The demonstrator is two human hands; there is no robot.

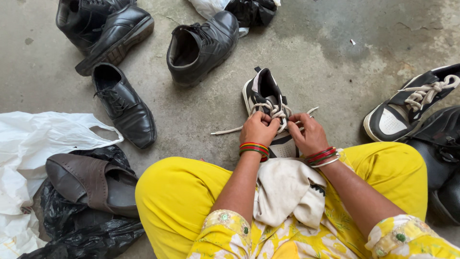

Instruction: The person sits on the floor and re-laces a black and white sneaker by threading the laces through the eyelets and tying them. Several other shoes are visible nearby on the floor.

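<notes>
A black and white sneaker (262, 91) stands on the concrete floor in front of my crossed legs in yellow trousers. My left hand (258, 128) and my right hand (310, 134) both pinch its cream laces (274, 111) over the tongue, where a knot is forming. Loose lace ends trail left and right on the floor. Red and green bangles circle both wrists. A cream cloth (287, 189) lies in my lap below the hands.
Several black leather shoes (201, 45) lie at the back and left. A second black and white sneaker (407, 108) is at the right beside a black boot (443, 158). A brown shoe (91, 184) rests on a black bag, next to a white plastic bag (33, 139).
</notes>
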